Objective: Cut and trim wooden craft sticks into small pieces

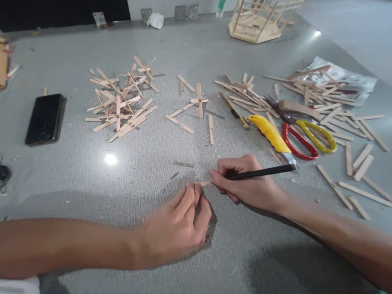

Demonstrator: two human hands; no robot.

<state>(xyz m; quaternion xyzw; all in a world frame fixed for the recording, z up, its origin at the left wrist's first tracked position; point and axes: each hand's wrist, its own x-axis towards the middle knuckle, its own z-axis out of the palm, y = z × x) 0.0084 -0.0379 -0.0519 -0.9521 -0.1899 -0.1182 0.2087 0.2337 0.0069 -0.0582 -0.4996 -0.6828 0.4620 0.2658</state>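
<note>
A short wooden craft stick (206, 183) lies flat on the grey table (164, 286) between my two hands. My left hand (177, 224) is curled, its fingertips pinching and pressing down the stick's left end. My right hand (247, 183) is closed round a thin black pencil (264, 172), whose tip meets the stick's right end. Most of the stick is hidden under the fingers.
Heaps of craft sticks (121, 103) and glued crosses (193, 104) lie further back. More sticks (319, 97), a yellow cutter (269, 132) and red-and-yellow scissors (306, 135) sit right. A black phone (45, 118) lies left; a stick frame (261, 13) stands far back.
</note>
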